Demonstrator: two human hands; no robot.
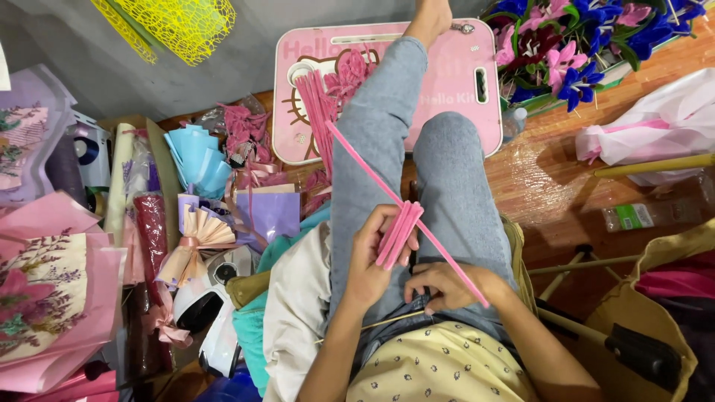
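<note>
My left hand [372, 260] grips a small folded bundle of pink pipe cleaner loops [398, 232] above my lap. One long pink pipe cleaner [365, 165] runs through the bundle, from over the pink tray down to my right hand [447, 286]. My right hand rests on my thigh with fingers curled, and the cleaner's lower end passes over it. I sit in grey jeans [372, 134] with my left leg stretched out across the pink lap tray [462, 82]. Loose pink pipe cleaners [328, 97] lie in a heap on that tray.
Wrapped bouquets and pink wrapping paper [52, 290] pile up at the left, with blue folded paper [197, 160] and a lilac gift bag [268, 216]. Blue and pink artificial flowers [581, 45] stand at top right. A plastic bottle [655, 212] and white bag [655, 126] lie at right.
</note>
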